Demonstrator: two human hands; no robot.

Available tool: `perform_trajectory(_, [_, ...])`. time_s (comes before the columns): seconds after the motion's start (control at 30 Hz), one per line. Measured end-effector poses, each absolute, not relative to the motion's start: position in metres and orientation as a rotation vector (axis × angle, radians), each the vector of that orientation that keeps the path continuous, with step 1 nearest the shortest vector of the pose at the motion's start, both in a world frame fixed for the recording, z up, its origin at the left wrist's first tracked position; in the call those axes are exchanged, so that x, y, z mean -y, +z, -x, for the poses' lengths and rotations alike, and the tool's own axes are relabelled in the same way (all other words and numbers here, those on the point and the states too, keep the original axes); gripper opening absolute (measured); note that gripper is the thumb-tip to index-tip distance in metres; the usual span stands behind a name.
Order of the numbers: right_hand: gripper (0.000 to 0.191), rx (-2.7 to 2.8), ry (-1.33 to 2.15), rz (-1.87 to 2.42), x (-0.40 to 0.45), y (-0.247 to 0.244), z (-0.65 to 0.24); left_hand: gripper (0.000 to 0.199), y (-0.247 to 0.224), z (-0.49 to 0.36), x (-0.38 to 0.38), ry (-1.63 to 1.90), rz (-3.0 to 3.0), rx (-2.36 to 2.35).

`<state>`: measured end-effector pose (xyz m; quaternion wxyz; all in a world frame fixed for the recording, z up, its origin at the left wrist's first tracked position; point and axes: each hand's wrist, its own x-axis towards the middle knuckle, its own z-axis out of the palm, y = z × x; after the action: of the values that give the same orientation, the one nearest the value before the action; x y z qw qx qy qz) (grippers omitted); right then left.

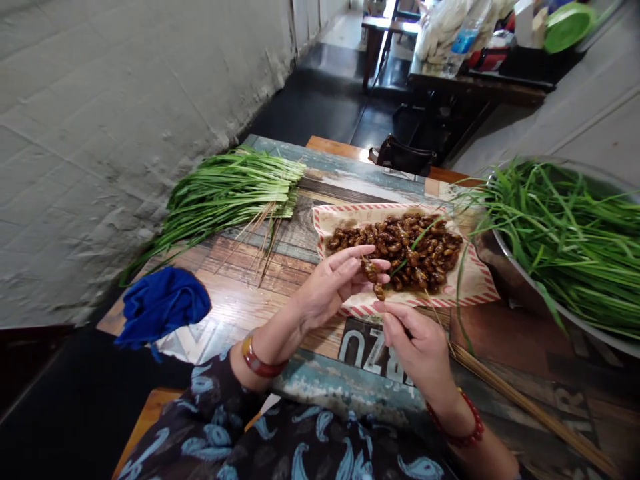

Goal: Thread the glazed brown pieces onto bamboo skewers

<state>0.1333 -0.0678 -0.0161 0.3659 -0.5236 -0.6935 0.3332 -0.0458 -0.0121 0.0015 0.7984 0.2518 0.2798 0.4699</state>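
Observation:
My left hand (pixel 333 283) has its fingers curled around a glossy brown pupa (pixel 370 269), in front of the pile. A second brown pupa (pixel 379 291) sits just below it, apparently on the same thin skewer. The fingers of my right hand (pixel 417 343) are pinched together at the lower end of this skewer, which is mostly hidden. Behind both hands, a heap of brown pupae (pixel 425 247) lies on red-and-white striped paper (pixel 480 290), with a few green blades across it. Thin wooden skewers (pixel 530 403) lie to the right of my right hand.
Cut green stalks (pixel 230 193) lie at the back left with several thin skewers (pixel 270 247). A blue cloth (pixel 167 303) rests at the left table edge. At right stands a metal bowl (pixel 530 283) of long green leaves. A black bag (pixel 405 157) sits beyond the table.

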Motion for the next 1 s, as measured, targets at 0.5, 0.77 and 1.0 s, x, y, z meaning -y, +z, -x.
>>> perform_trajectory(0.5, [0.021, 1.828, 0.876, 1.333, 0.068, -0.023, -0.13, 0.029, -0.007, 0.045, 0.006, 1.165, -0.537, -0.686])
perform_trajectory(0.77, [0.02, 1.833, 0.809, 1.316, 0.066, -0.024, -0.128, 0.027, -0.008, 0.041, 0.008, 1.152, -0.549, -0.707])
perform_trajectory(1.0, [0.018, 1.8, 0.825, 1.343, 0.066, -0.024, -0.127, 0.026, -0.01, 0.029, 0.016, 1.066, -0.519, -0.709])
